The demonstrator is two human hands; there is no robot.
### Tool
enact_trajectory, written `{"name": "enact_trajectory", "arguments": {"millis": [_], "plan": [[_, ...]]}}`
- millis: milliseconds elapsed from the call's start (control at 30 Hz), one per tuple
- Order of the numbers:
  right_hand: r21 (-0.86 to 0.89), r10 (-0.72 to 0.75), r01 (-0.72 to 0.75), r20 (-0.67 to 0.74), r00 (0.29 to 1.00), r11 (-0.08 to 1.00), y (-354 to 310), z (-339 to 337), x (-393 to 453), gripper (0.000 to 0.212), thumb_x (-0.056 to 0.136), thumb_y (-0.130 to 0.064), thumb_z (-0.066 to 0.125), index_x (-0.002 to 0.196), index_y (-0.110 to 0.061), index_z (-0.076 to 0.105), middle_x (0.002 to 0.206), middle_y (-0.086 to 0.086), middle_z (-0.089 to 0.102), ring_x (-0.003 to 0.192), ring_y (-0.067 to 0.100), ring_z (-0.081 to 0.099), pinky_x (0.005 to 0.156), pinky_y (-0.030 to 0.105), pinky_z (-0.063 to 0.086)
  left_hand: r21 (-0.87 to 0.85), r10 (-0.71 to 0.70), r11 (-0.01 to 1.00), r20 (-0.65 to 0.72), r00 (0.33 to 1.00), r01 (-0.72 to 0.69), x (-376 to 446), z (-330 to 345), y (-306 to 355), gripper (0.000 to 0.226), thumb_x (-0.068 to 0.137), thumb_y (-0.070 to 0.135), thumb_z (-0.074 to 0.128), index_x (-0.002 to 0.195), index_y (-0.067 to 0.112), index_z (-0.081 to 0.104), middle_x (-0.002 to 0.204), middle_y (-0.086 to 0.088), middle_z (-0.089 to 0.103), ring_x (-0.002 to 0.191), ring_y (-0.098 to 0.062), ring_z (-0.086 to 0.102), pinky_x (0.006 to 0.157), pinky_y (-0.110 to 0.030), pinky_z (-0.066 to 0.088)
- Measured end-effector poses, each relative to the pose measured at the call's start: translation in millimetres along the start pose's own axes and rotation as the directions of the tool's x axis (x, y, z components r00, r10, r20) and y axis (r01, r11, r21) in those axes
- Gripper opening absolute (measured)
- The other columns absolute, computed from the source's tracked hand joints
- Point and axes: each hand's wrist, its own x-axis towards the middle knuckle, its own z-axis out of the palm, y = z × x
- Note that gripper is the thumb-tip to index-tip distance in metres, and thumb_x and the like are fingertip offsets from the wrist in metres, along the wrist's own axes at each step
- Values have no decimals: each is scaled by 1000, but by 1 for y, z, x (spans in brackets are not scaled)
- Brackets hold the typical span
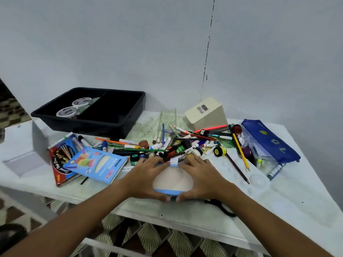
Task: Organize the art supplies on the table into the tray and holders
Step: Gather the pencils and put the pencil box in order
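White worktop [297, 197] cluttered, I clasp a blue-rimmed holder [173, 180] on its side near the front edge with both hands, left [146, 175] and right [201, 176]; next I'd stand it upright, I judge, then load pens [167, 143].

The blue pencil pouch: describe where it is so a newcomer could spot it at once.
Start at the white table and go to its far right edge, right of the cream holder lying on its side. The blue pencil pouch lies there on its side, its clear panel showing markers inside. It is the only fabric item, dark blue with yellow shapes, beside the loose pile of pens.
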Motion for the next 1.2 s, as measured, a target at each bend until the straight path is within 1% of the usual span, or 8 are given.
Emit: {"name": "enact_trajectory", "arguments": {"millis": [267,433,567,767,867,1000,1133,1200], "plan": [[9,-40,40,6,999,999,-12,13,-9,117,53,-97,27,143,-22,37,137,4,42,123,25,34,101,41,30,-14,-99,995,46,994,100,-24,13,9,113,63,96,34,141,15,45,138,-2,48,125,-18,42,101,-31,31],[4,-43,43,4,999,999,-12,18,-2,110,60,-92,44,144,-21,35,138,4,39,124,26,34,103,42,30,-74,-138,988,12,990,138,-25,11,4,114,59,96,38,144,20,40,141,0,40,129,-18,37,104,-30,29],[-15,-36,35,-2,999,999,-10,21,8,114,58,-94,40,146,-21,31,136,3,39,122,25,34,101,42,30,-56,-146,987,31,989,148,-21,10,-5,115,57,96,41,146,23,37,141,3,38,128,-14,35,103,-27,28],[-5,-33,33,18,999,999,-11,9,20,115,53,-97,32,144,-27,35,134,-2,42,123,21,34,100,41,28,-24,-164,986,95,982,166,-18,7,-18,123,52,99,33,151,27,23,146,5,29,133,-15,27,109,-37,32],[264,95,-58,-130,987,963,-1,-4,35,94,64,-92,23,127,-30,57,117,-4,53,111,15,44,93,37,34,-36,-142,989,113,983,147,-17,4,-19,122,53,96,37,150,25,23,148,4,27,134,-15,23,111,-34,22],[209,154,-84,-348,925,974,26,-8,62,25,83,-38,68,96,-17,73,102,4,61,101,27,51,75,35,36,-54,-96,993,101,990,102,-17,2,-28,122,53,97,38,151,26,24,152,5,25,138,-15,19,111,-31,13],[22,159,-158,-182,970,987,27,-5,80,22,84,-31,69,103,-20,71,115,3,53,114,28,41,83,37,31,-58,-39,997,56,998,42,-16,5,-37,117,57,96,42,150,25,27,149,5,31,136,-15,25,110,-33,15],[-16,152,-158,-193,969,987,24,-1,84,23,82,-29,71,102,-21,72,114,4,53,113,30,42,83,38,32,-78,-30,996,32,999,33,-14,4,-39,114,60,95,41,149,24,29,149,4,33,136,-15,26,110,-31,14]]}}
